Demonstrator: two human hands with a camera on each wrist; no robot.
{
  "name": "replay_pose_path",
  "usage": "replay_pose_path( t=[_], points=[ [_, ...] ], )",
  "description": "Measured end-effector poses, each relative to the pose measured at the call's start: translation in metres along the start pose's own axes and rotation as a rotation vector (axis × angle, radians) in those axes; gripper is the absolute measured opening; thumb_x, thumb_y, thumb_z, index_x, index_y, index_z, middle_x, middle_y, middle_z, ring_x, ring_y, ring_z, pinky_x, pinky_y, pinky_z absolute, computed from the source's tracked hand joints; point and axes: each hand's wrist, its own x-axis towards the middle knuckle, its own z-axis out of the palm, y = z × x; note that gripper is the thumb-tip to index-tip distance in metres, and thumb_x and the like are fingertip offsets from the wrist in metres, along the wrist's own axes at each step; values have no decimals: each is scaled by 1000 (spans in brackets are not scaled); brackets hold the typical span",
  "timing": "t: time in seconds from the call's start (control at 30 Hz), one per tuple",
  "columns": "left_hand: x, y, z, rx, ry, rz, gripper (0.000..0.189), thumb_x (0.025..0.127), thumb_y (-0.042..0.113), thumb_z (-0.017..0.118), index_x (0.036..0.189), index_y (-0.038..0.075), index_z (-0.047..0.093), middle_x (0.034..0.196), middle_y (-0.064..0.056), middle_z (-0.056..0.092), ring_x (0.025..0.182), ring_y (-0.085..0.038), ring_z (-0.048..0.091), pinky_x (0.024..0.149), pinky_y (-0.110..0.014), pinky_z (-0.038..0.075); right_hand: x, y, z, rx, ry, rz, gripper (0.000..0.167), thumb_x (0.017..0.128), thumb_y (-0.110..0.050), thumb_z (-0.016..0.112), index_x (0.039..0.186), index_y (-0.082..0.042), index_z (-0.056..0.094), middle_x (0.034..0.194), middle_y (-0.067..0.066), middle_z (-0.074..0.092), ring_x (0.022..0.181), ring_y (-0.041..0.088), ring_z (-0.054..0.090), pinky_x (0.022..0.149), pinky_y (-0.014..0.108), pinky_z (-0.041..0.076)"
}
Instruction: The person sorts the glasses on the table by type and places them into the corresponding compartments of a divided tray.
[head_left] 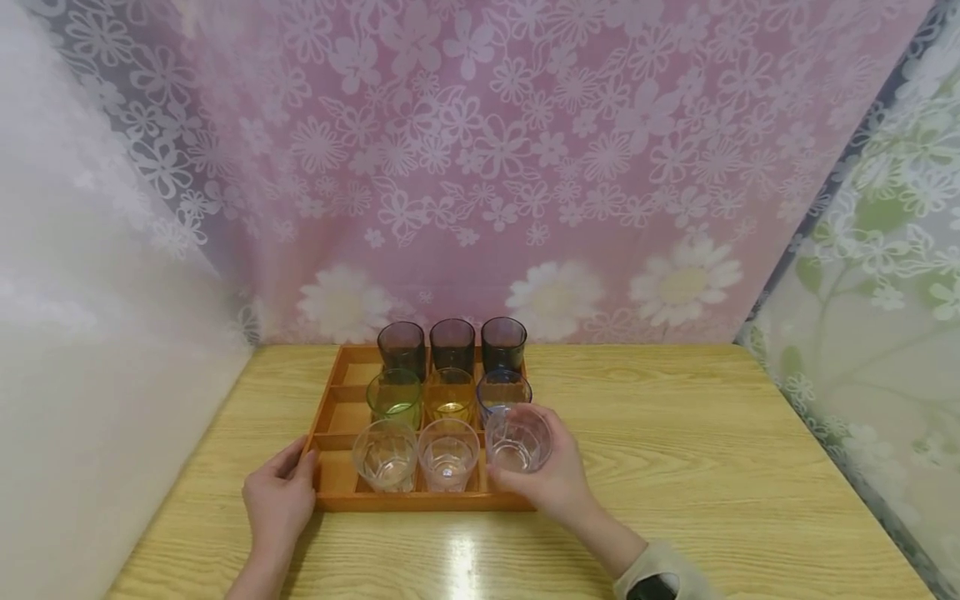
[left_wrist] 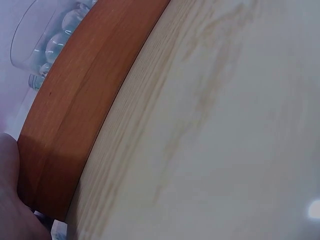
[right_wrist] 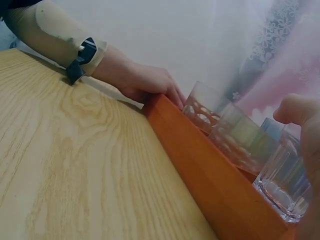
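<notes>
A wooden tray (head_left: 420,502) with divided compartments lies on the table. My left hand (head_left: 281,493) grips its left wall near the front corner, seen also in the right wrist view as a hand (right_wrist: 145,82). My right hand (head_left: 558,471) holds a clear glass (head_left: 517,442) by its side at the tray's front right; whether its base touches the tray floor I cannot tell. Two more clear glasses, one on the left (head_left: 385,457) and one in the middle (head_left: 448,457), stand upright in the front row.
Behind them stand a green glass (head_left: 393,398), an amber glass (head_left: 450,396) and a blue glass (head_left: 504,387). Three dark smoky glasses (head_left: 452,343) form the back row. The wood-grain table (head_left: 675,467) meets a pink floral curtain (head_left: 480,167) at the back.
</notes>
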Motion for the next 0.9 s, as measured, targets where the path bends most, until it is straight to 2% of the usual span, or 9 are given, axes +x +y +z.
replay_pose_path(
  t=[0.13, 0.27, 0.37, 0.47, 0.57, 0.77, 0.83, 0.9],
  points=[
    [0, -1, 0, -8, -7, -7, 28, 99, 3, 73, 126, -5, 75, 120, -24, 73, 99, -6, 70, 72, -8, 53, -4, 4, 1, -41, -28, 20, 87, 65, -3, 101, 139, -3, 56, 133, 12, 67, 123, 36, 63, 108, 49, 52],
    [1, -2, -1, -7, -12, -12, 29, 99, 4, 73, 127, -4, 75, 121, -23, 73, 100, -7, 70, 73, -8, 53, -8, 9, 2, -84, -41, 11, 89, 64, -8, 103, 139, -5, 56, 133, 9, 67, 124, 33, 63, 109, 47, 51],
    [1, -1, -2, 1, -14, -13, 28, 99, 4, 73, 127, -4, 75, 121, -23, 73, 105, -18, 70, 73, -8, 52, -10, 12, 5, -130, -25, 10, 90, 63, -10, 104, 139, -7, 56, 132, 6, 68, 124, 30, 64, 110, 44, 50],
    [1, 1, -2, -2, -19, -10, 28, 99, 3, 72, 127, -4, 74, 121, -24, 73, 105, -17, 70, 74, -8, 53, -12, 12, 8, -165, 0, 17, 91, 62, -11, 105, 139, -9, 56, 130, 6, 69, 123, 28, 65, 110, 44, 50],
    [1, 0, -3, -10, -17, -21, 28, 99, 4, 73, 127, -3, 75, 122, -23, 73, 102, -11, 70, 74, -9, 53, -13, 10, 10, -182, 18, 28, 93, 61, -11, 105, 140, -7, 56, 130, 7, 69, 123, 28, 65, 110, 46, 50],
    [1, -2, -6, -18, -2, -21, 28, 99, 4, 73, 126, -4, 75, 120, -23, 73, 92, 11, 64, 74, -8, 53, -13, 7, 14, -220, 31, 57, 98, 60, -10, 105, 144, -5, 53, 130, 6, 69, 125, 24, 63, 113, 47, 46],
    [3, -3, -7, -16, -3, -16, 29, 99, 4, 73, 127, -4, 75, 120, -23, 73, 90, 14, 62, 74, -8, 53, -13, 7, 14, -251, 43, 56, 99, 60, -13, 105, 144, -5, 54, 129, 5, 69, 124, 22, 64, 113, 48, 46],
    [3, -2, -7, -12, -7, -14, 29, 99, 4, 73, 127, -4, 75, 120, -24, 73, 92, 10, 65, 74, -8, 53, -13, 7, 14, -273, 48, 50, 100, 60, -14, 105, 145, -5, 54, 129, 5, 70, 123, 22, 64, 113, 50, 45]
  ],
)
